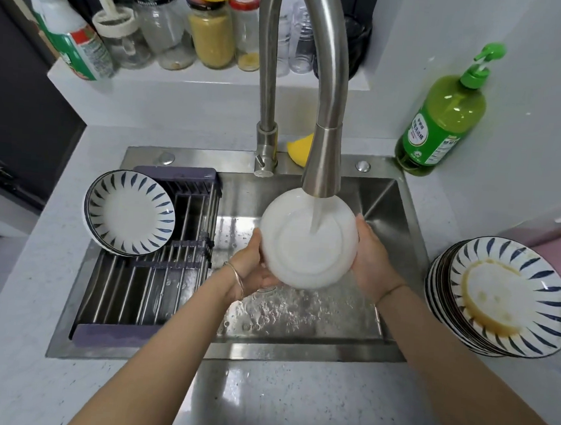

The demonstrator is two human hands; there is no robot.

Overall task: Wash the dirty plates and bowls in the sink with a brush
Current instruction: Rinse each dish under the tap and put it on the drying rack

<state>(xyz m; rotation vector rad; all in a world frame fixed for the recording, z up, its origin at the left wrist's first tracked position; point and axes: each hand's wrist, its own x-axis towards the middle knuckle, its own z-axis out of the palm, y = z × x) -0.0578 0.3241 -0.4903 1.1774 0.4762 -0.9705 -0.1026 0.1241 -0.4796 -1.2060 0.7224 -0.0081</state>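
- The left hand (253,265) and right hand (370,255) hold 1 shallow plate (307,243) between them, each gripping an opposite edge with fingers wrapped around the rim. Neither holds a brush.
- The plate is tipped with its plain white underside and foot ring facing up. This side looks free of residue, with water sheeting over it. Its inner face is hidden.
- Below the hands, the steel sink (299,315) is wet and bubbling.
- Right of the right hand, a stack of dirty plates (497,301) waits on the counter. The top one, with blue leaf strokes on its rim, carries a brown sauce ring. The count is unclear, but it is several.
- Left of the left hand, at least 2 clean-looking plates (129,213) lean in the drying rack (156,287).
- Just beyond the hands, the faucet (323,156) pours onto the held plate.
- Farther off sit a yellow sponge (301,148) and a green dish soap bottle (442,120).
- Judgement: this is a rinse step, the task is early, and most of the plates are still unwashed.
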